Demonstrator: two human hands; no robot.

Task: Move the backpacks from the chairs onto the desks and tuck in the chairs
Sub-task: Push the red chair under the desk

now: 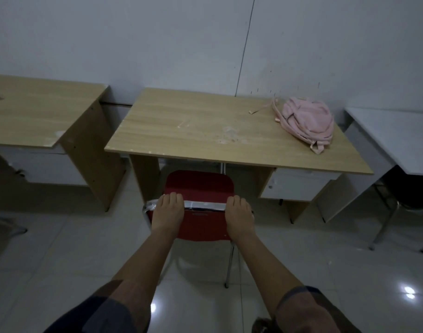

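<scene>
Head view: wooden desk [205,131] up front, pink backpack [307,121] on its right end. Red chair [198,188] partly under; left hand [168,212] and right hand [239,217] clamp fingers over the backrest. Push crooked and it could clip the drawer unit [294,186].

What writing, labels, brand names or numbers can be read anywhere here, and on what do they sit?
No text can be read.
Red plastic chair: a small dark mark on the backrest, between the left hand and right hand, is too blurred to read.
Pink fabric backpack: no label shows.
Light wooden desk: scuffs only, no writing.
</scene>
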